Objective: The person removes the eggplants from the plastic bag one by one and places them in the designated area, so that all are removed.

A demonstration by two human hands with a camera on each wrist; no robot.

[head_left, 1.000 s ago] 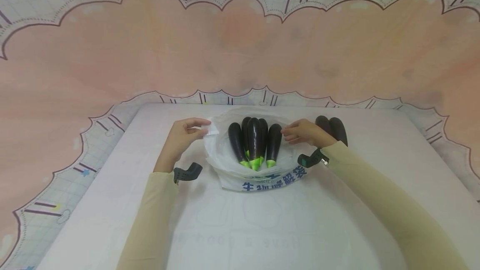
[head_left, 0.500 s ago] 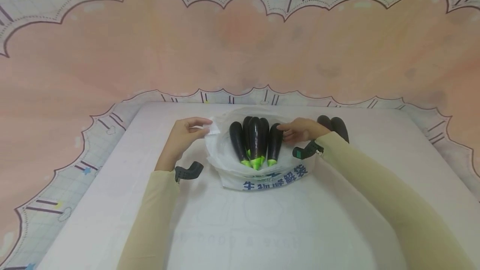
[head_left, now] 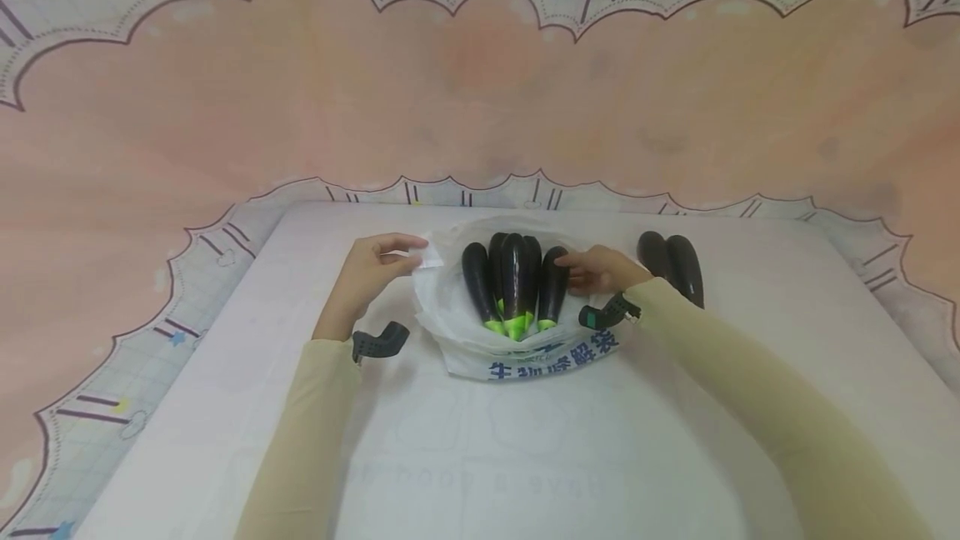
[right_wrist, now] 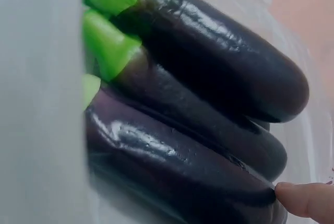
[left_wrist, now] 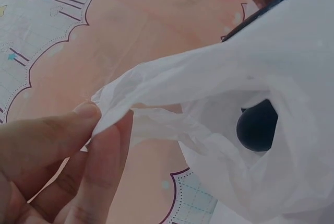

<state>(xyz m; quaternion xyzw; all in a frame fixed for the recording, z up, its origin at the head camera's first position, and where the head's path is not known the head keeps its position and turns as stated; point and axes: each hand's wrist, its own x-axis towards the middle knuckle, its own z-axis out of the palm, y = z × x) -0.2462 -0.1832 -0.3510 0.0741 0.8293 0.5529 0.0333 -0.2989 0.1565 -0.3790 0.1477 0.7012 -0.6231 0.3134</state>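
Note:
A white plastic bag [head_left: 463,357] with blue printed characters lies with its mouth spread, several dark eggplants [head_left: 513,273] with green caps inside. My left hand [head_left: 370,277] pinches the bag's left edge between thumb and fingers; the left wrist view shows the gathered film [left_wrist: 156,75] drawn out from the fingertips and one dark rounded end inside. At the bag's right side, my right hand [head_left: 606,267] touches the blunt end of the rightmost eggplant [head_left: 553,290]. One fingertip [right_wrist: 300,198] meets that end in the right wrist view; the other fingers are out of sight there.
Two more eggplants [head_left: 678,265] lie on the white table [head_left: 480,440] outside the bag, behind my right forearm. A peach and white patterned cloth [head_left: 480,107] hangs behind and around the table.
My right hand has shifted slightly left, from beside the rightmost eggplant to touching its end. My left hand keeps its pinch on the bag edge; the bag and eggplants look unmoved.

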